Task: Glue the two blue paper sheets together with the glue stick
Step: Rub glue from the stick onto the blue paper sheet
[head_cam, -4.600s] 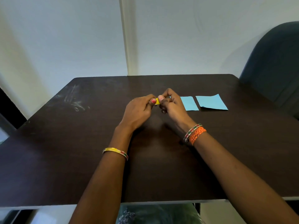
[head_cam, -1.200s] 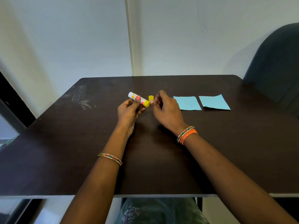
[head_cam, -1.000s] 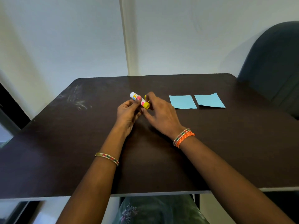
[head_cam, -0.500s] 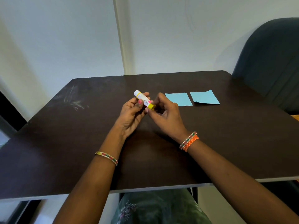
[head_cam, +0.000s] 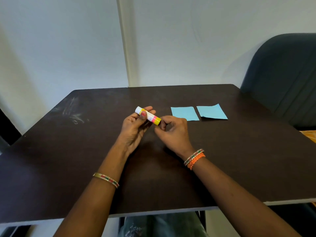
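My left hand [head_cam: 135, 129] holds a glue stick [head_cam: 151, 118] just above the dark table [head_cam: 68, 151], near its middle. The stick is tilted, with its white end up to the left and its yellow end down to the right. My right hand [head_cam: 174, 134] is curled beside it, thumb and forefinger pinched at the yellow end. Two blue paper sheets lie flat and side by side to the right of my hands. The left sheet [head_cam: 185, 113] and the right sheet [head_cam: 212, 112] are a small gap apart.
A dark padded chair [head_cam: 282, 79] stands at the table's far right corner. A pale wall runs close behind the table's far edge. White scuff marks [head_cam: 73, 113] show on the table's far left.
Earlier a small yellow piece was in my right fingers, apart from the stick. My right hand then closed in on the stick's yellow end and stays there now. The papers have not moved.
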